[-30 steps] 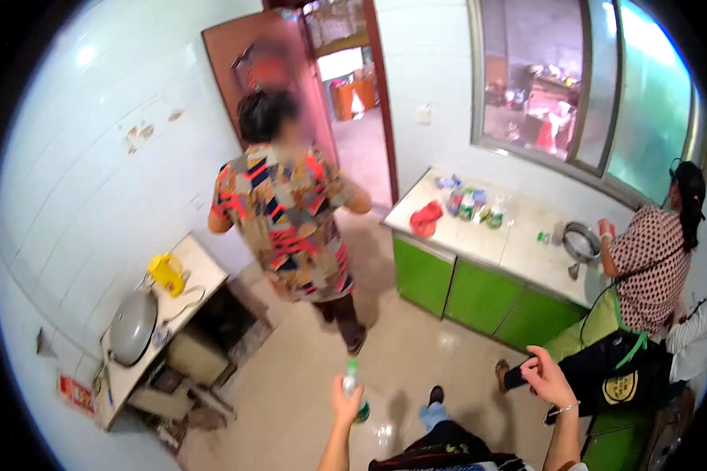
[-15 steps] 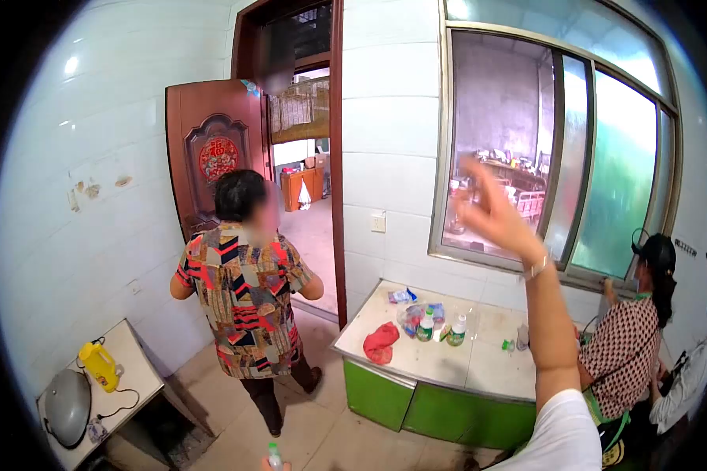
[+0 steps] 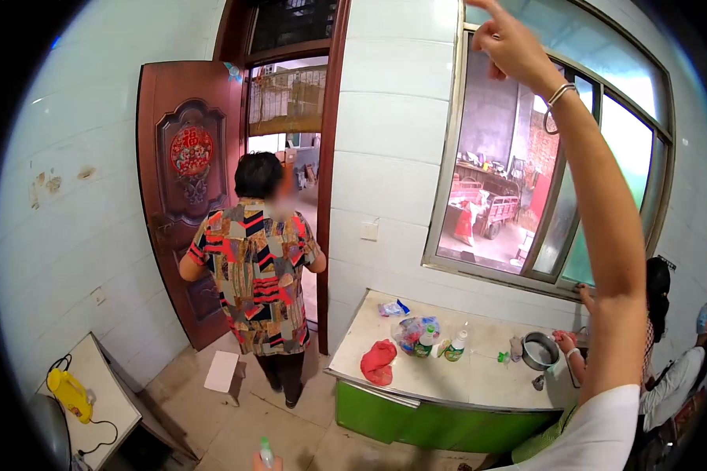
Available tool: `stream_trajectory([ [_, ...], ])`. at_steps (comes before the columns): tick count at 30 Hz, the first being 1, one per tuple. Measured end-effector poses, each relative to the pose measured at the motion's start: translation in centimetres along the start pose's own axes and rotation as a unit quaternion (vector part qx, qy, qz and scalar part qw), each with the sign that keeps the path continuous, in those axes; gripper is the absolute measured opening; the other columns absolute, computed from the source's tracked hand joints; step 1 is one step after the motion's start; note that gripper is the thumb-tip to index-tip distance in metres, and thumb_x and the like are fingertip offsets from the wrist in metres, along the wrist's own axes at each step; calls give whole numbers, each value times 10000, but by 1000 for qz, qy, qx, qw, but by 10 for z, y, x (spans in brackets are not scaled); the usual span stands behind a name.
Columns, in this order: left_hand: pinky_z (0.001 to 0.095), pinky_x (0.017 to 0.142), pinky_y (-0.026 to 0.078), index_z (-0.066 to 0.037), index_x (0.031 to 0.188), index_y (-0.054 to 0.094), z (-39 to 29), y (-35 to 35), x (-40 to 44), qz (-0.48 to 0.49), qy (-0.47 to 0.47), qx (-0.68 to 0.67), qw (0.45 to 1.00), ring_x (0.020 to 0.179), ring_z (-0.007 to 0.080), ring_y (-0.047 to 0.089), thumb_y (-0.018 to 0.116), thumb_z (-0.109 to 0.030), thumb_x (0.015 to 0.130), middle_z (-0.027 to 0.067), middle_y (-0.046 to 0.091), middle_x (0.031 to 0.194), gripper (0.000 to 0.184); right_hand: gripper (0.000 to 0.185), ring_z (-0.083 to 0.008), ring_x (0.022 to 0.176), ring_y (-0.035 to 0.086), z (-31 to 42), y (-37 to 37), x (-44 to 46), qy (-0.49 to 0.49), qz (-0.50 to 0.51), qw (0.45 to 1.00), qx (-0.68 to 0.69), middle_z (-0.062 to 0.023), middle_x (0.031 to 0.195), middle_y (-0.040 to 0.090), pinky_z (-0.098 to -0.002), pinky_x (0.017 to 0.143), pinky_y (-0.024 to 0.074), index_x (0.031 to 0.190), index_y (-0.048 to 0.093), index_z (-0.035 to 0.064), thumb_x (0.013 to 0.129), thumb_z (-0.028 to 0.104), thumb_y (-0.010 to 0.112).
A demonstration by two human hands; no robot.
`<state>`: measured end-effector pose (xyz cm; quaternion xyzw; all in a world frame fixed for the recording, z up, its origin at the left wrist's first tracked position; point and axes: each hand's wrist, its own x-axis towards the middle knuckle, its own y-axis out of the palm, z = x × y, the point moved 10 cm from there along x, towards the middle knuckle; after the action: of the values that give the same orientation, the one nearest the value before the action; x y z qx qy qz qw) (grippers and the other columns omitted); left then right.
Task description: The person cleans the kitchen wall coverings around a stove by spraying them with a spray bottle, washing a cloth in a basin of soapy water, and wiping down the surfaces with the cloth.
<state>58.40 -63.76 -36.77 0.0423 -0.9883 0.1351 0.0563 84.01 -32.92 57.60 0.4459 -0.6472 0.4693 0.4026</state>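
My right hand (image 3: 514, 45) is raised in front of the upper window, its index finger stretched out and the others loosely bent. Nothing is in it, and a bracelet (image 3: 559, 96) hangs at the wrist. At the bottom edge a small part of my left hand (image 3: 269, 464) shows, closed around a small clear bottle (image 3: 266, 453) with a green cap. Most of that hand is cut off by the frame. On the counter (image 3: 416, 385) below my right arm stand two green-labelled bottles (image 3: 455, 346), beside a red plastic bag (image 3: 379, 362) and a clear bag (image 3: 414, 333).
A person in a patterned shirt (image 3: 255, 275) stands at the open door (image 3: 188, 204). Another person, partly hidden by my arm, has a hand (image 3: 565, 341) near a metal pot (image 3: 539, 352). A stool (image 3: 222, 371) and a side table with a yellow jug (image 3: 69, 395) are at left.
My right hand has risen higher against the window. The person in the patterned shirt has stepped closer to the doorway. The view has shifted, showing the stool and pot.
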Motion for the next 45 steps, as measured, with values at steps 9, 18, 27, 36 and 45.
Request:
stream_trajectory([
  [9, 371, 711, 447, -13, 929, 511, -109, -21, 57, -6, 43, 8, 999, 766, 257, 551, 699, -172, 675, 138, 544, 838, 354, 565, -189, 617, 581, 5, 22, 2, 18, -13, 1000, 9, -124, 924, 596, -300, 481, 501, 1342, 387, 90, 795, -5, 495],
  [18, 374, 666, 435, -18, 909, 506, -136, 0, 97, 9, 81, 5, 997, 718, 260, 524, 708, -199, 719, 126, 541, 774, 331, 525, -107, 535, 549, 8, 114, -46, 87, 156, 984, 6, -129, 866, 602, -231, 452, 497, 1339, 358, 87, 854, 31, 552],
  [27, 357, 822, 412, 5, 1007, 513, -219, 60, 139, 83, 149, 18, 985, 889, 258, 507, 708, -179, 780, 115, 506, 938, 350, 357, -89, 543, 544, -73, 195, -179, 92, 220, 970, -47, -74, 852, 613, -199, 469, 444, 1220, 493, 60, 891, 189, 550],
  [36, 352, 813, 411, 2, 989, 546, -339, 227, 212, 174, 228, 48, 957, 906, 259, 508, 736, -252, 767, 111, 499, 966, 387, 198, -54, 518, 491, -116, 296, -540, 482, 479, 655, 329, 14, 688, 539, -213, 470, 397, 1051, 576, 74, 928, 227, 550],
  [45, 400, 852, 409, 5, 1068, 566, -357, 470, 307, 260, 268, 76, 925, 967, 312, 531, 740, -367, 747, 166, 548, 1012, 521, 216, -100, 697, 564, -71, 287, -854, 786, 339, 397, 332, -29, 807, 612, -243, 638, 472, 1005, 585, 3, 930, 197, 529],
])
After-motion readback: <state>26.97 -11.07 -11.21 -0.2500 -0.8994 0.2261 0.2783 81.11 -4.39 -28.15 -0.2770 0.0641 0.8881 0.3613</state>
